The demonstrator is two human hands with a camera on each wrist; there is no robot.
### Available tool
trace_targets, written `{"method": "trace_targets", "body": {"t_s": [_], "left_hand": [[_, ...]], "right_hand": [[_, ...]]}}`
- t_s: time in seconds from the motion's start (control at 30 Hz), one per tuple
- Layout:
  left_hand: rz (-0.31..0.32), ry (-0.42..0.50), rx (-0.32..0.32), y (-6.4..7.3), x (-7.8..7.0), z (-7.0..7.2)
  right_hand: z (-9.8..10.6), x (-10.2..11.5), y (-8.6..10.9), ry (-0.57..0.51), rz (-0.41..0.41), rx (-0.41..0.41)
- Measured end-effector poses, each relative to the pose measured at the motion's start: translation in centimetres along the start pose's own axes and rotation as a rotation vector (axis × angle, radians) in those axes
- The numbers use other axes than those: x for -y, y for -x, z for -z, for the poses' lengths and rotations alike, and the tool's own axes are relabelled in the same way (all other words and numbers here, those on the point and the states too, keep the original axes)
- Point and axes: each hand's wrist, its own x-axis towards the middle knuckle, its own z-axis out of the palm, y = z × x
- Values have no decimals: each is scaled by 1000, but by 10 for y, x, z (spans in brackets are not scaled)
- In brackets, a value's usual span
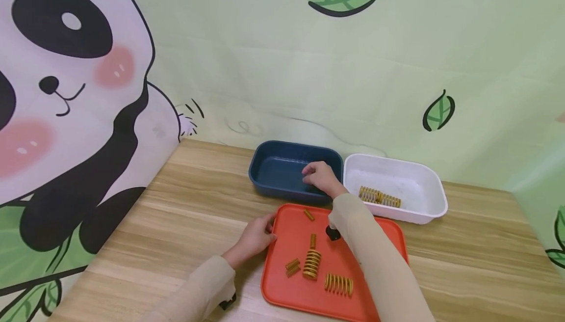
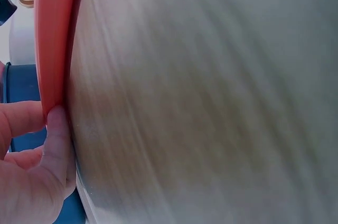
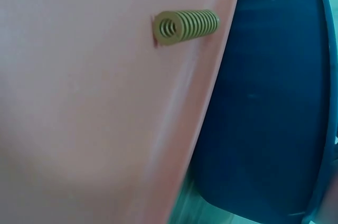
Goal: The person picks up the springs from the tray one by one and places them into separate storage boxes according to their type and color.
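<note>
My left hand (image 1: 253, 237) pinches the left rim of a red tray (image 1: 275, 290), thumb and fingers on its edge in the left wrist view. My right hand (image 1: 323, 177) hovers over a blue bin (image 1: 273, 172), its fingers loosely bent and slightly apart, with nothing showing between them. Several yellow coil springs lie on the tray: a thick one (image 1: 312, 264), another thick one (image 1: 339, 284), a short small one (image 1: 293, 267), a thin one (image 1: 313, 241) and a slim one (image 1: 309, 215). In the right wrist view a spring (image 3: 193, 25) sits by the tray rim. The right sleeve hides part of the tray.
A white bin (image 1: 419, 184) stands right of the blue one, with yellow springs (image 1: 379, 197) along its near wall. Both bins stand behind the tray on a wooden table (image 1: 190, 189). A printed cloth backdrop (image 1: 247, 67) rises behind.
</note>
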Motion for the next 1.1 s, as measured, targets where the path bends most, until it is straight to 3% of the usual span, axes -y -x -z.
{"method": "trace_targets", "body": {"t_s": [1.1], "left_hand": [[-10, -13, -33, -1, 1, -2]], "right_hand": [[15, 7, 23, 6, 90, -6]]}}
